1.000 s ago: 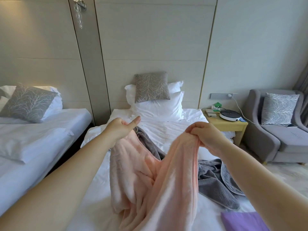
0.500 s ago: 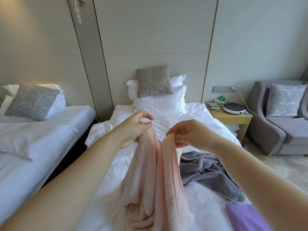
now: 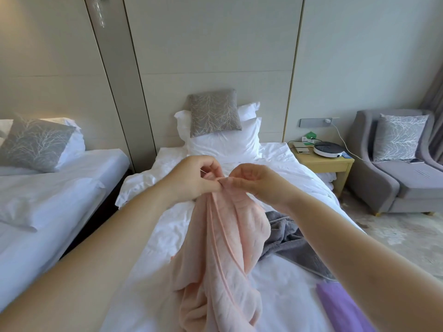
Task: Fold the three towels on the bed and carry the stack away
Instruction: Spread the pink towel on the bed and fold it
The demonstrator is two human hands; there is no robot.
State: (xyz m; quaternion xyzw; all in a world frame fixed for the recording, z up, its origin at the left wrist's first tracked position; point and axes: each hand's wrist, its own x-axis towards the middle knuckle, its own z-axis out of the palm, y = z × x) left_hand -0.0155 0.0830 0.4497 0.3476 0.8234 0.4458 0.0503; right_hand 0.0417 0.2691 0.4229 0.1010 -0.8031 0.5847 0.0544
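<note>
Pink towel [image 3: 223, 248]: held up over the middle of the bed [image 3: 282, 291]. Its top edge is gathered between both hands, the body hangs in long folds, and the lower end is bunched on the sheet.
Left hand [image 3: 191, 178]: fingers curled, thumb and fingertips pinching the towel's top edge.
Right hand [image 3: 259, 183]: likewise curled and pinching the same edge, touching the left hand where the corners meet.
Grey towel [image 3: 290, 245]: crumpled on the bed just right of the pink one, partly hidden behind it, unfolded.
Purple towel [image 3: 340, 307]: at the near right edge of the bed, only partly in view; whether it is folded I cannot tell.
Feel: probably light, plush and quite limp. It has no stiffness of its own, so it likely sags wherever it is unsupported. The nap should grip the fingers well, and nothing here is fragile.
Where to hold: at the corners and along the raised hem, which shows as two ridges running down the cloth. A pinch there should be enough.
Handling: the corners seem best matched in the air, then the cloth laid flat and smoothed on the sheet.
Risk: a loose layer may slip from the pinch and skew the fold.
</note>
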